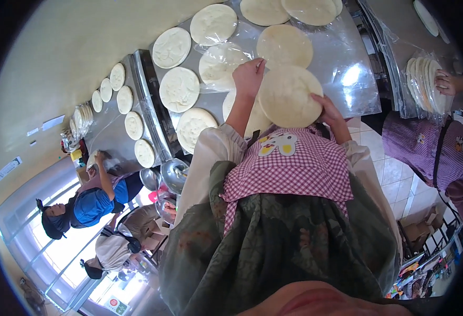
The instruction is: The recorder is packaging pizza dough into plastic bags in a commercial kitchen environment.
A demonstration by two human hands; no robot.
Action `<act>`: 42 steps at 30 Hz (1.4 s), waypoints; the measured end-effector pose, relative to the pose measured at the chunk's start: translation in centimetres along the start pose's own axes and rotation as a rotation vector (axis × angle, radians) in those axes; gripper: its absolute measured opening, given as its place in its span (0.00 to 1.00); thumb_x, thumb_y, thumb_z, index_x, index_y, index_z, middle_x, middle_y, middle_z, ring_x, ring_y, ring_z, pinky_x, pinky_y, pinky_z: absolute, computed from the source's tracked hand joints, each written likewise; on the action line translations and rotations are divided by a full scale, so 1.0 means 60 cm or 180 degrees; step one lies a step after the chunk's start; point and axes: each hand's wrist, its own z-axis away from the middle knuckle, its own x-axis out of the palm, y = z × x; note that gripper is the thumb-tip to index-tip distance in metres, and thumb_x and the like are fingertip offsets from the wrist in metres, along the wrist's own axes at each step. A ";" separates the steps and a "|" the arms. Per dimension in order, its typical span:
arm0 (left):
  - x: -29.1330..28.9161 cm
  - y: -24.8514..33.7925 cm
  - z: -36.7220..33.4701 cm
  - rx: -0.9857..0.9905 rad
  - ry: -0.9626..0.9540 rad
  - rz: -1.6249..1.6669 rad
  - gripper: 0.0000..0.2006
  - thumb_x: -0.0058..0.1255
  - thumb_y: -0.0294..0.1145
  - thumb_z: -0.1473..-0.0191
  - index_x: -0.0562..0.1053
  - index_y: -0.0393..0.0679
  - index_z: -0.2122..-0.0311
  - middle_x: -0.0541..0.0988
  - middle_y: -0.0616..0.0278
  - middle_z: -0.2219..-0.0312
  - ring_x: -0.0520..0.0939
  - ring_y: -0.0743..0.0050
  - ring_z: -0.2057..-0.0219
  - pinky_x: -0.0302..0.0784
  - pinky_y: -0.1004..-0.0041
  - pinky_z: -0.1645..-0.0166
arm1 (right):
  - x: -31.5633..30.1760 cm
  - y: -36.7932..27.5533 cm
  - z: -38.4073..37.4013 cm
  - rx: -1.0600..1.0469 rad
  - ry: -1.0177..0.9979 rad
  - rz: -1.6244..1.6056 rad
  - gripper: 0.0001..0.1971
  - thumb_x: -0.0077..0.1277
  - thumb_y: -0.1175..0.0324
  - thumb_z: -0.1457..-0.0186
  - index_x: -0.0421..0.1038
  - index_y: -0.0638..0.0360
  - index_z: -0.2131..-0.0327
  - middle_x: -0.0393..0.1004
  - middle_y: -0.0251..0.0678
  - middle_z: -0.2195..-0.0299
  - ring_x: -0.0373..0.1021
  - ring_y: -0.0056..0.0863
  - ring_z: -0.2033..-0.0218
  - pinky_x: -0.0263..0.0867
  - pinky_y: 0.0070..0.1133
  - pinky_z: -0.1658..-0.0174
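Note:
A round pale pizza base (291,96) is held up in front of my apron. My right hand (328,109) grips its right edge, thumb on the upper face. My left hand (249,75) is closed in a pinch above its upper left edge; what the fingertips hold is too small to make out. Clear plastic film (246,46) lies close to that hand, over another base (222,66). Just beyond the held one is a smoother base (284,46). Partly covered by my left forearm, one more base (257,118) lies below.
Several bases (179,89) line the left of the metal table (347,63); more in plastic lie at its far edge. At right, a co-worker's hand (449,82) touches a bagged stack (427,84). Another person (92,197) works at the left table. Metal bowls (174,175) stand beside my left arm.

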 end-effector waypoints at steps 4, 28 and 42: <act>0.026 -0.020 0.017 0.0257 -0.0276 -0.0299 0.10 0.47 0.41 0.55 0.75 0.50 0.71 0.75 0.61 0.83 0.76 0.65 0.80 0.69 0.70 0.76 | -0.016 0.028 -0.027 0.0195 -0.0096 -0.0157 0.24 0.49 0.66 0.53 0.56 0.65 0.53 0.65 0.38 0.57 0.64 0.28 0.57 0.62 0.25 0.55; 0.062 -0.105 0.035 0.0044 -0.0425 -0.0584 0.08 0.47 0.35 0.54 0.73 0.54 0.66 0.74 0.66 0.78 0.76 0.68 0.78 0.70 0.72 0.76 | 0.053 -0.098 -0.155 -0.1145 0.1335 0.4953 0.25 0.53 0.56 0.58 0.62 0.58 0.57 0.69 0.37 0.68 0.66 0.29 0.63 0.62 0.24 0.61; 0.075 -0.135 0.090 -0.1798 0.0119 0.0823 0.16 0.49 0.43 0.55 0.72 0.44 0.63 0.77 0.60 0.74 0.76 0.68 0.79 0.70 0.74 0.72 | 0.063 -0.105 -0.271 -0.1114 0.0714 0.4266 0.13 0.50 0.57 0.57 0.71 0.54 0.71 0.73 0.33 0.75 0.70 0.28 0.73 0.63 0.22 0.67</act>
